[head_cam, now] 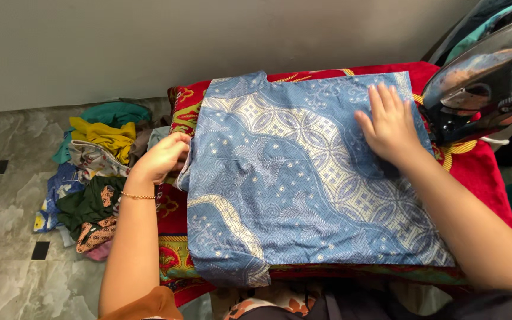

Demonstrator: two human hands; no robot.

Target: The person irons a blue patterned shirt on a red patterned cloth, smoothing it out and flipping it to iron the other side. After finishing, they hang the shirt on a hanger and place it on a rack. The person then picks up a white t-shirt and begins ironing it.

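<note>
A blue garment with pale patterned bands point(291, 178) lies spread flat over a red, gold-trimmed cloth point(481, 166) that pads the surface beneath. My left hand point(164, 155) pinches the garment's left edge, fingers closed on the fabric. A thin gold bracelet circles that wrist. Flat on the garment's upper right part rests my right hand point(391, 124), fingers together and pressing the cloth down.
An iron point(484, 83) stands on its heel at the right edge of the red cloth, close to my right hand. A heap of mixed clothes point(96, 172) lies on the marble floor at the left. A plain wall runs behind.
</note>
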